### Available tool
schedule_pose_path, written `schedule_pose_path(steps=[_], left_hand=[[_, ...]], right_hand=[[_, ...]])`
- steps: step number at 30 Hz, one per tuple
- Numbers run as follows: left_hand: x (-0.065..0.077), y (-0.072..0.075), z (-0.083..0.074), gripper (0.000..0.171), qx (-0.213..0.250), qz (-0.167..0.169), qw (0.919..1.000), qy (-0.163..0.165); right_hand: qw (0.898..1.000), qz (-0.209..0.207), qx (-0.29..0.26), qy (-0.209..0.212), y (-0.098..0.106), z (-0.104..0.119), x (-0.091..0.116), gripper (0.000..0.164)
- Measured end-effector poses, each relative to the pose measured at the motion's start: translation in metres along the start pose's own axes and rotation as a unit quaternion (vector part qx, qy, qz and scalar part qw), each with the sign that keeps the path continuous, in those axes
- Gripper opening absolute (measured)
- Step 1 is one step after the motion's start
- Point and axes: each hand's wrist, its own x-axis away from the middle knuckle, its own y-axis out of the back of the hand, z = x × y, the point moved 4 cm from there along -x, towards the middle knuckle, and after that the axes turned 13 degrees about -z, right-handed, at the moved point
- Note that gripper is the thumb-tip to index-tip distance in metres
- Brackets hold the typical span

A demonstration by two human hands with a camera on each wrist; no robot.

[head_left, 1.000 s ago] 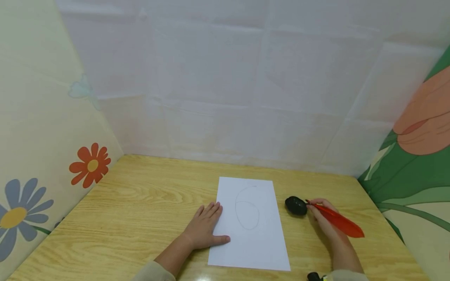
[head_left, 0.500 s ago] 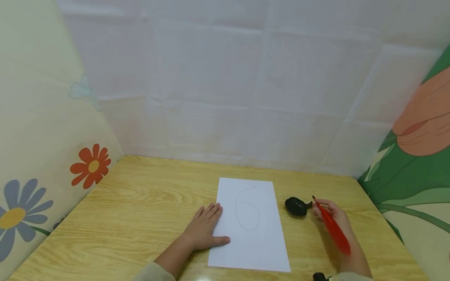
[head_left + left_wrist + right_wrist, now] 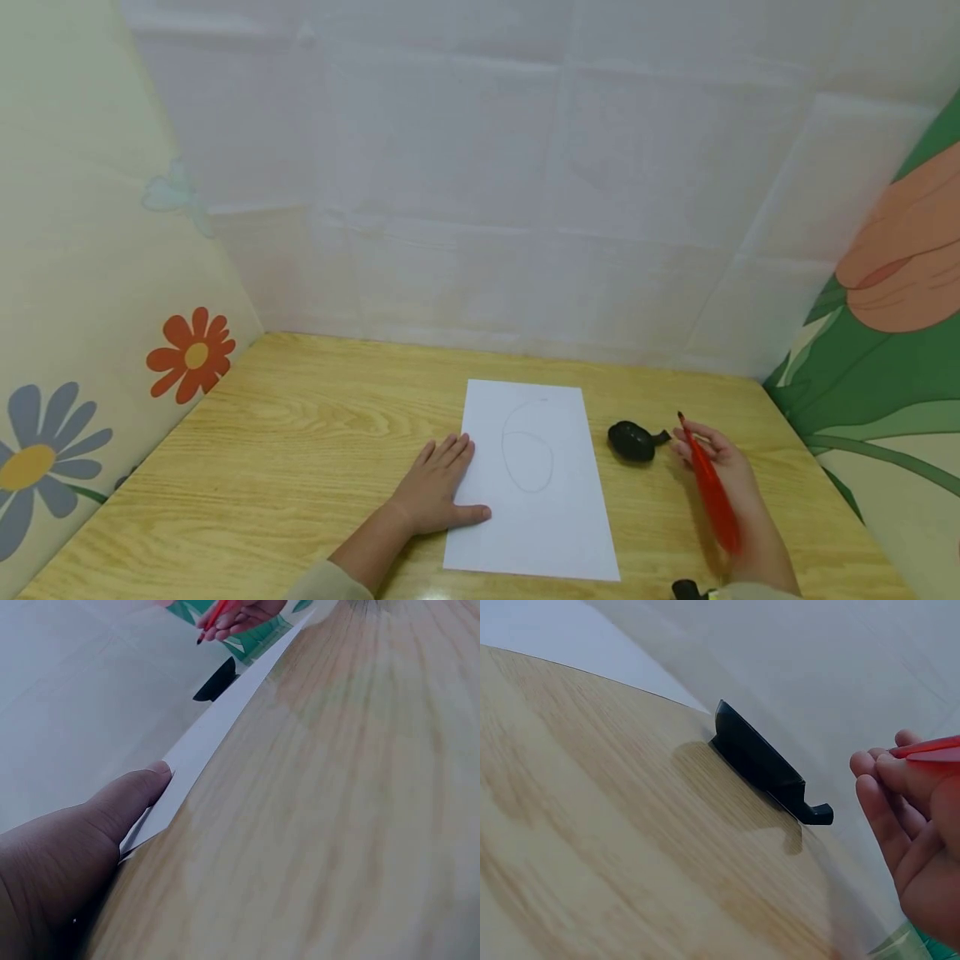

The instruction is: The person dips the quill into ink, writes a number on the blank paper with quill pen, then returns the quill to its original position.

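My left hand (image 3: 438, 492) lies flat on the left edge of a white sheet of paper (image 3: 540, 533), thumb spread across it. A pencil-thin figure like a 6 (image 3: 528, 450) is drawn on the sheet. Between thumb and fingers my right hand (image 3: 727, 475) pinches a red feather quill pen (image 3: 708, 492), its dark tip up and pointing away from me. Just left of that hand sits a small black dish (image 3: 757, 761) with a short stubby handle (image 3: 662, 437) turned toward the fingers. In the right wrist view the fingertips (image 3: 864, 763) are apart from the handle.
The pale wooden table (image 3: 337, 417) meets a white cloth backdrop (image 3: 487, 208) at its far edge. Flower-printed panels flank it, left panel (image 3: 90, 275) and right panel (image 3: 900, 375). A black device (image 3: 686, 590) shows by the right sleeve.
My right hand has drawn back to the right, away from the black dish's handle. The quill has swung more upright, its feather end coming toward me. The left hand and paper stay put.
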Motion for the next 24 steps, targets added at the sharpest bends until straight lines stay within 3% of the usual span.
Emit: schedule_pose_path(steps=[5, 12, 19, 22, 24], left_hand=[[0.0004, -0.0005, 0.0001, 0.104, -0.002, -0.001, 1.0000, -0.001], [0.0003, -0.0014, 0.0005, 0.104, 0.000, 0.001, 1.0000, 0.000], [0.0004, -0.0015, 0.0003, 0.104, -0.003, -0.003, 1.0000, -0.001], [0.0002, -0.0014, 0.0002, 0.104, -0.003, -0.003, 1.0000, -0.001], [0.0000, -0.0013, 0.0002, 0.104, -0.003, -0.002, 1.0000, -0.001]], right_hand=[[0.999, -0.015, 0.006, -0.049, 0.0044, -0.0071, -0.0025, 0.035], [0.999, 0.001, -0.044, -0.019, 0.0059, -0.0102, -0.0041, 0.040], [0.996, -0.026, -0.062, -0.058, 0.0084, -0.0093, -0.0053, 0.038], [0.996, -0.051, -0.027, -0.070, 0.0079, -0.0071, -0.0043, 0.028], [0.996, -0.068, 0.026, -0.059, 0.0066, -0.0056, -0.0041, 0.019]])
